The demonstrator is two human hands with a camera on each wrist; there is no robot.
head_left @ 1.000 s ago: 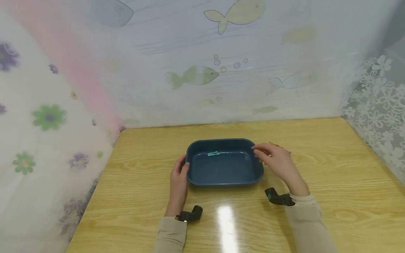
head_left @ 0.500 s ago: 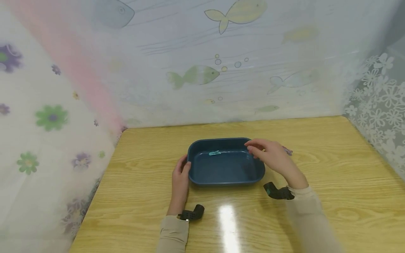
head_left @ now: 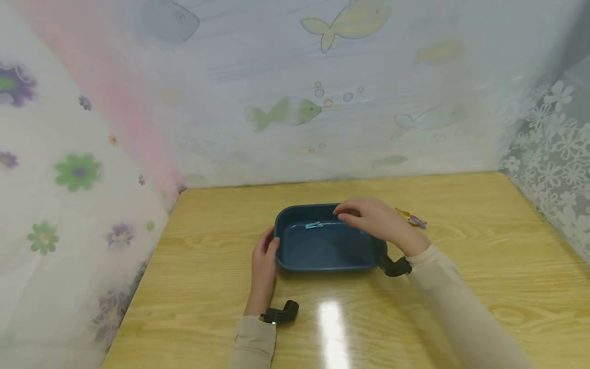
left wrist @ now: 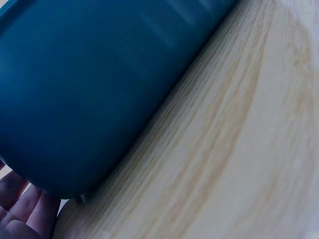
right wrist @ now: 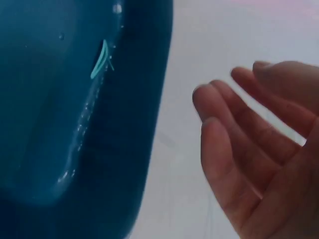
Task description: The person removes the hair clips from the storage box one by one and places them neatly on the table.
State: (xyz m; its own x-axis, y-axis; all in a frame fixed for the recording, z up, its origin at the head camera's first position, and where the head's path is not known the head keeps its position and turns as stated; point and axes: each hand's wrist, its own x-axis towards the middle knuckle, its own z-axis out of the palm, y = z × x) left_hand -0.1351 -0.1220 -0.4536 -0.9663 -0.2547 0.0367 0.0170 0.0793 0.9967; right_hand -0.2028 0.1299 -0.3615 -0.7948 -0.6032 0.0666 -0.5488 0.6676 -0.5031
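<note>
A dark blue rectangular basin [head_left: 329, 259] sits on the wooden table. My left hand [head_left: 265, 261] holds it by its left side, thumb at the rim and fingers along the outer wall; in the left wrist view some fingers [left wrist: 37, 211] show by its corner. Inside, along the far wall, lies a small turquoise clip [head_left: 314, 225], also plain in the right wrist view. Over the basin's right far part hovers my right hand [head_left: 375, 220], its fingers loosely bent. The right wrist view shows nothing between those fingers [right wrist: 215, 154].
Right of the basin lie some small clips, yellow-orange [head_left: 403, 212] and purple-pink [head_left: 417, 222]. A curtain printed with fish [head_left: 295, 110] hangs at the table's far edge. Black wrist cameras [head_left: 282, 312] are worn on both wrists.
My right hand has moved left from the basin's right rim to over its inside, uncovering the clips on the right. The left hand stays at the basin's left side.
</note>
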